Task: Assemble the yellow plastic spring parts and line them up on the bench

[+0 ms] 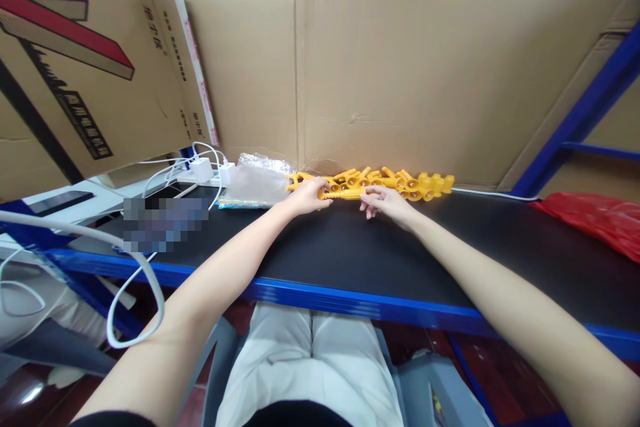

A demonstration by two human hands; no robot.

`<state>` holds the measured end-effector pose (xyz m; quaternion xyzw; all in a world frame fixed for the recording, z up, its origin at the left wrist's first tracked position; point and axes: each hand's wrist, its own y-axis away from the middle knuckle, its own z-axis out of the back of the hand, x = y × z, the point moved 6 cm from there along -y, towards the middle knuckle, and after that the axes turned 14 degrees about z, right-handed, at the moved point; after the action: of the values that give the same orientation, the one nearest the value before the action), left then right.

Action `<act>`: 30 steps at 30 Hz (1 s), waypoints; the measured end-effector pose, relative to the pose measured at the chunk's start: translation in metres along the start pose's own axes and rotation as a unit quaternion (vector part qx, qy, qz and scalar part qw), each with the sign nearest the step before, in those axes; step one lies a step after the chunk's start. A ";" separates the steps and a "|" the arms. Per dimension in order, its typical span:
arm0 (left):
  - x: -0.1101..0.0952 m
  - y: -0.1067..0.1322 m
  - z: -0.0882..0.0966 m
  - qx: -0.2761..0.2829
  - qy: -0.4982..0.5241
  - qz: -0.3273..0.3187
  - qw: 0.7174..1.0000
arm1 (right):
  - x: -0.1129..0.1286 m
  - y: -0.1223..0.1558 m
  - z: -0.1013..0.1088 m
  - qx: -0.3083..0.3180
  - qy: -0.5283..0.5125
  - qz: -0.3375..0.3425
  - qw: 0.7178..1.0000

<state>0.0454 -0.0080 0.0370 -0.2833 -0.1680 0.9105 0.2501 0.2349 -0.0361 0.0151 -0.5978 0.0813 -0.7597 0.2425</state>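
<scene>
Between my hands is a long yellow plastic piece (347, 194) with a round, cup-like end at its left. My left hand (306, 195) is closed around that left end. The fingers of my right hand (386, 203) pinch the right end, partly covering it. Directly behind is a pile of similar yellow plastic pieces (400, 180), several with open round cups facing me. At the pile's right end some yellow blocks (437, 185) sit close together. A clear plastic bag (255, 180) lies just left of my left hand.
The black tabletop (320, 247) has a blue front edge (350, 302). Tall cardboard (390, 67) stands behind it. White chargers (201, 170) and cables lie at the left, with a white cable loop (155, 280) near my left forearm. A red plastic bag (595, 217) lies at the right.
</scene>
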 end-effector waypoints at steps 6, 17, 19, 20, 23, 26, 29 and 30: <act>-0.005 0.002 -0.001 0.002 0.007 -0.012 1.000 | 0.001 0.000 -0.001 0.000 -0.012 0.005 1.000; -0.013 0.003 0.000 0.003 0.000 -0.028 1.000 | 0.005 0.006 -0.010 -0.057 -0.066 -0.116 0.989; -0.012 0.003 0.001 0.008 0.003 -0.022 1.000 | 0.004 0.006 -0.010 -0.051 -0.063 -0.130 0.988; -0.010 0.002 0.001 0.008 0.006 -0.016 1.000 | 0.003 0.005 -0.010 -0.046 -0.061 -0.131 0.988; -0.005 0.000 0.001 0.010 0.011 0.011 1.000 | 0.000 0.002 -0.009 -0.029 -0.066 -0.101 0.992; -0.001 -0.001 0.001 0.015 0.008 0.035 0.999 | 0.003 -0.002 -0.006 -0.023 -0.063 -0.024 0.997; -0.001 -0.001 0.002 0.016 0.010 0.039 0.999 | 0.007 -0.003 -0.004 -0.014 -0.024 0.032 0.999; -0.001 -0.001 0.002 0.016 0.011 0.037 0.999 | 0.008 -0.002 -0.003 -0.011 -0.014 0.041 0.999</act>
<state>0.0452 -0.0085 0.0392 -0.2949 -0.1398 0.9188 0.2221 0.2298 -0.0384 0.0221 -0.6068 0.1110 -0.7400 0.2681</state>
